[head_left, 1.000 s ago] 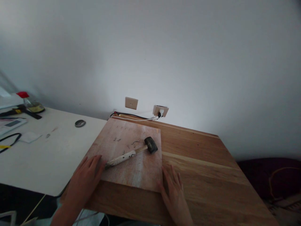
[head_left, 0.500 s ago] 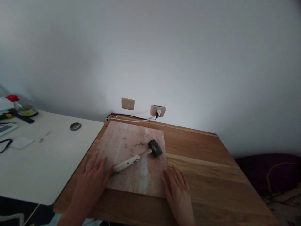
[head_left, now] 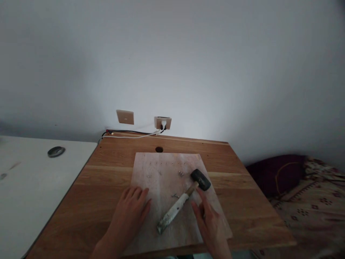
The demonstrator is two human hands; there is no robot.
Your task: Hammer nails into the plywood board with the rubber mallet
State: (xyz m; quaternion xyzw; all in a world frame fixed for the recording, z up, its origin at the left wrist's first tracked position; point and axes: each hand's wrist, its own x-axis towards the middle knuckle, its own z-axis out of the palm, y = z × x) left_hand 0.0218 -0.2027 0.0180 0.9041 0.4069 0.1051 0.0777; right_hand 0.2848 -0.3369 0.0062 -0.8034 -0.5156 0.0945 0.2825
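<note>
A rubber mallet point(head_left: 176, 208) lies diagonally across a thin pale board point(head_left: 161, 232), its black head toward the upper right and its worn white handle toward me. Several small nails point(head_left: 180, 174) are scattered on the board, and a row of small dots runs along its far side. My left hand point(head_left: 132, 208) rests palm down over the board's left edge, fingers extended. My right hand point(head_left: 208, 216) is on the board's right part, index finger reaching to just beside the mallet head, other fingers bent. Nothing is visible in either hand.
Under the board is a wooden tabletop point(head_left: 250, 201) with a round hole point(head_left: 159, 149) near the wall. Cables point(head_left: 129, 135) run to a socket point(head_left: 163, 123). A white table point(head_left: 40, 180) with a roll of grey tape point(head_left: 56, 151) adjoins left; patterned fabric point(head_left: 309, 212) lies right.
The view has swung right. The board has shifted right and toward me across the tabletop, uncovering the hole. The mallet has turned, and my right hand has moved beside its head.
</note>
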